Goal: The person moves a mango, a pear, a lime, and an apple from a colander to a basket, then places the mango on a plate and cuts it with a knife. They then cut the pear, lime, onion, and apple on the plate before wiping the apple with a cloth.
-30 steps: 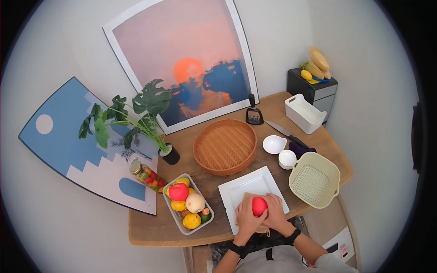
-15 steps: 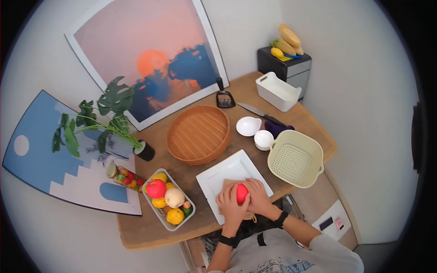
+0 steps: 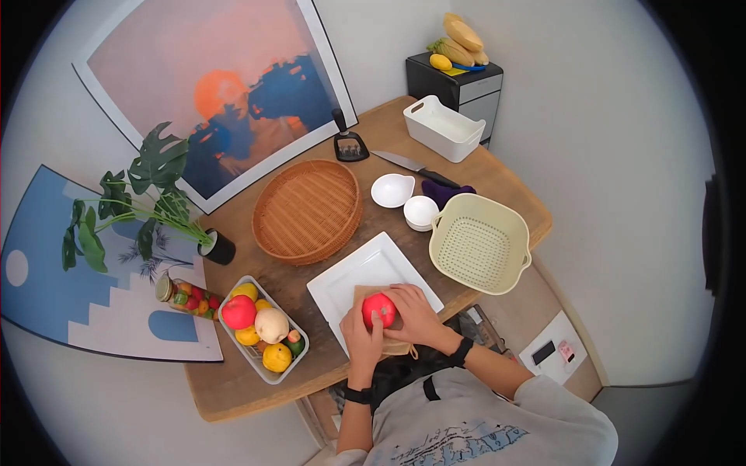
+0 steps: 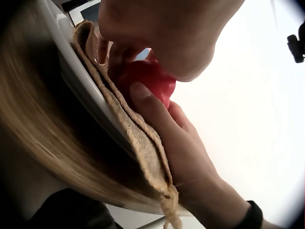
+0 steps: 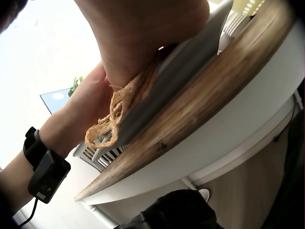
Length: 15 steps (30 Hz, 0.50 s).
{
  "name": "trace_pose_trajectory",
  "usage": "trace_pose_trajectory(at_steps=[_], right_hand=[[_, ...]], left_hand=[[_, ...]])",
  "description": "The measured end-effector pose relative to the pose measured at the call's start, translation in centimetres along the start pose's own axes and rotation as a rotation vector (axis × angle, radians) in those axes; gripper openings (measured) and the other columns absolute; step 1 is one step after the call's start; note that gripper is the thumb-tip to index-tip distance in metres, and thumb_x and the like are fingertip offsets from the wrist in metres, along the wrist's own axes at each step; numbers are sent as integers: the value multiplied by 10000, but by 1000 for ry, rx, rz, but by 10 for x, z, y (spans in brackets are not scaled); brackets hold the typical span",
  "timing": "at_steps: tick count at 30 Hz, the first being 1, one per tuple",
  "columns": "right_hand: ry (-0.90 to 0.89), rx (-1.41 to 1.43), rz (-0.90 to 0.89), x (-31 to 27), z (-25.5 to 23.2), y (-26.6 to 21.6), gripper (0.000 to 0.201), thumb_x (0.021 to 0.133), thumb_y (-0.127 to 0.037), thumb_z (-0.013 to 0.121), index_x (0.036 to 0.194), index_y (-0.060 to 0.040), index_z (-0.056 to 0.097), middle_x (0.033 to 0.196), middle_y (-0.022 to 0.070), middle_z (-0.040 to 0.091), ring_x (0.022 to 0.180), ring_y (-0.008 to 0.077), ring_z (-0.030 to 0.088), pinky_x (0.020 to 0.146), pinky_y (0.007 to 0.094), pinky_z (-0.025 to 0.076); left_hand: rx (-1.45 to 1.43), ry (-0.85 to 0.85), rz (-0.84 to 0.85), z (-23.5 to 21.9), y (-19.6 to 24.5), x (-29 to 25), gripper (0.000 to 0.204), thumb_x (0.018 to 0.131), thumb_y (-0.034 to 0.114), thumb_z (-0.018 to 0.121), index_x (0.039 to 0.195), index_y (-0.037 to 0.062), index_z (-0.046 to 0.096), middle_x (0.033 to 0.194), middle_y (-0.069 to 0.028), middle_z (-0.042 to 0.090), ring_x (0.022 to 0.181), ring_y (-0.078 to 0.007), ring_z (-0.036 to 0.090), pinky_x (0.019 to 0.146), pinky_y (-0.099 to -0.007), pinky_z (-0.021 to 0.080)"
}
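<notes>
A red round fruit or vegetable (image 3: 378,311) is held between both hands above a tan cloth bag (image 3: 362,296) that lies on a square white plate (image 3: 334,289). The left hand (image 3: 364,339) grips its near left side, thumb across it. On its right side curl the fingers of the right hand (image 3: 416,317). In the left wrist view the red item (image 4: 147,78) sits between the hands, right beside the bag (image 4: 143,148). The right wrist view shows the bag's loop (image 5: 112,125) below the hands; the red item is almost wholly hidden there.
A grey basket of produce (image 3: 269,378) and a jar (image 3: 186,297) stand left. Behind the plate are a round wicker tray (image 3: 307,210), white bowls (image 3: 392,190) and a knife (image 3: 416,167). A green colander (image 3: 479,242) and white bin (image 3: 443,130) are at the right.
The head view has shifted, so the table's things appear further left and higher. The red item has turned between the hands, with its stem end now facing up; both hands keep hold of it.
</notes>
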State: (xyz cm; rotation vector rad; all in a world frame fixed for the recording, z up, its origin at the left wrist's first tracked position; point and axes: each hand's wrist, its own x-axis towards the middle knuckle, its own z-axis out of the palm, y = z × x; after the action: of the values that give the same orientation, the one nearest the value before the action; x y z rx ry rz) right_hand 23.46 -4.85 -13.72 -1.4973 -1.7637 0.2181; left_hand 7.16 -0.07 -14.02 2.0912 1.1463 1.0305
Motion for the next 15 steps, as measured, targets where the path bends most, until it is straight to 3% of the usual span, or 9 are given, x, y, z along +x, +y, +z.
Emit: trace_pose_trajectory(at_steps=[3,6,12,15], right_hand=[[-1,-9,-1,-1,2,2,732,733,-370,819,1322,-31,546,1287,177,579,1273,352,500,1111,479,352],[-3,-11,1,-1,1,1,713,741,-367,814,1315,-32,555,1284,174,581,1269,348,504,1110,481,353],[-1,-19,-17,-3,6,6,701,726,-328,805,1310,-31,558,1274,175,587,1254,350,515,1109,484,356],[0,-13,-20,-1,6,7,700,711,-303,803,1306,-27,557,1268,176,591,1251,353,516,1108,481,358]], left_hand=[[179,99,66,-3,6,3,422,937,199,635,1298,-10,571,1238,-215,598,1136,-408,551,1000,-496,399],[163,37,37,-5,1,7,475,909,231,683,1301,-11,568,1257,-215,583,1165,-403,534,1021,-493,387],[279,-8,104,-2,8,6,699,746,298,846,1319,21,559,1237,-195,599,1156,-391,549,1023,-490,393],[262,-19,80,1,3,6,728,723,308,858,1320,20,555,1220,-191,610,1153,-389,550,1032,-490,388]])
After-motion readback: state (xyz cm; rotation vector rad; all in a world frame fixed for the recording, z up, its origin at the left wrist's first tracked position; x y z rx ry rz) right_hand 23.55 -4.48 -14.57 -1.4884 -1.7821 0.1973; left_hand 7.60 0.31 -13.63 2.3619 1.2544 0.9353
